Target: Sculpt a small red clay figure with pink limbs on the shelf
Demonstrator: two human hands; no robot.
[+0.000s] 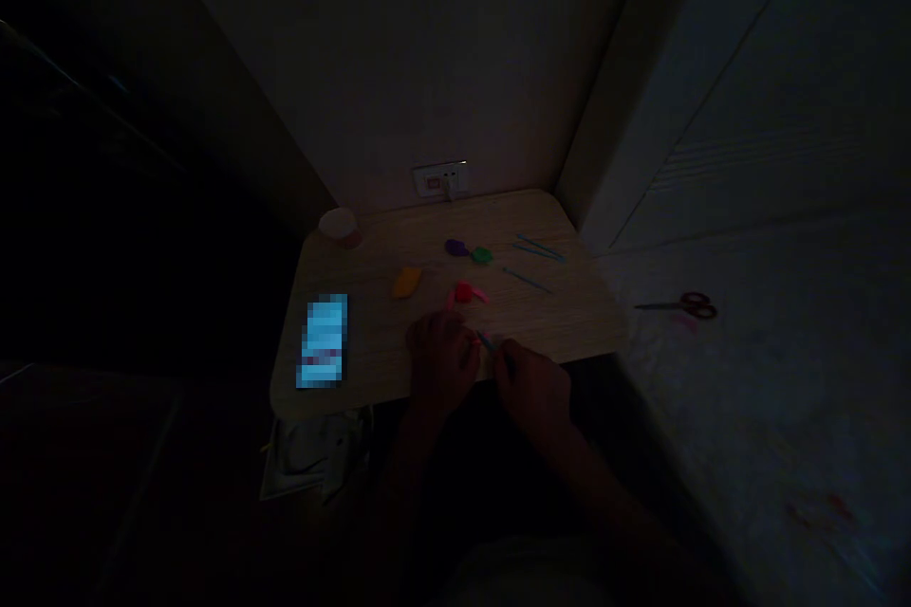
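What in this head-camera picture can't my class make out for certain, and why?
In the head view:
Slim tool: partly hidden by the right hand.
Pink bit by the left hand: too small and dim to identify.
Glowing screen: blurred into blocks, unreadable.
Pale item below the table: too dark to identify.

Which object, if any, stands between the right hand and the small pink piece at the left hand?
Only the slim tool in the right hand, pointing toward the pink piece at the left hand; nothing else visible.
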